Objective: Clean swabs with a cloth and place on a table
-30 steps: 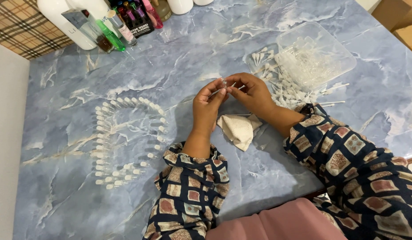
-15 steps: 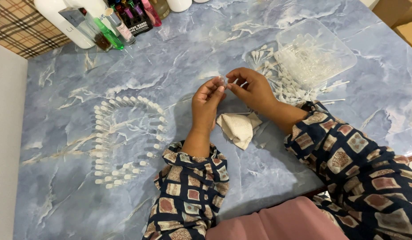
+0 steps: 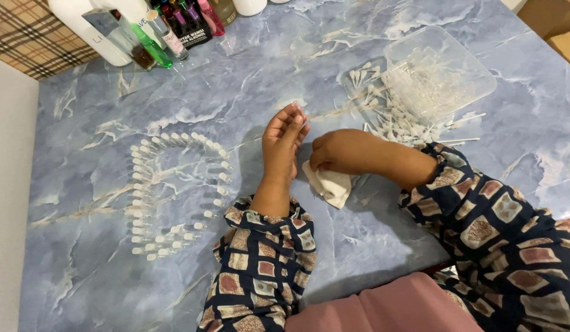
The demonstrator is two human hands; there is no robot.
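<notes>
The clear plastic tub (image 3: 442,71) holds small clear droppers (more spill beside it), while my left hand (image 3: 283,144) pinches one tiny piece (image 3: 299,112) at its fingertips and my right hand (image 3: 334,150), apart, presses the white cloth (image 3: 331,184), small vials (image 3: 168,190) lined up leftward.

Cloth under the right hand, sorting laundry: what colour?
Off-white cloth, under the right hand; head view.

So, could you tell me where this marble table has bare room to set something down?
Bare marble table lies left of the ring of small vials, and between the bottles and the left hand. It is crowded by the clear tray, the scattered droppers, and the cloth under the right hand.
</notes>
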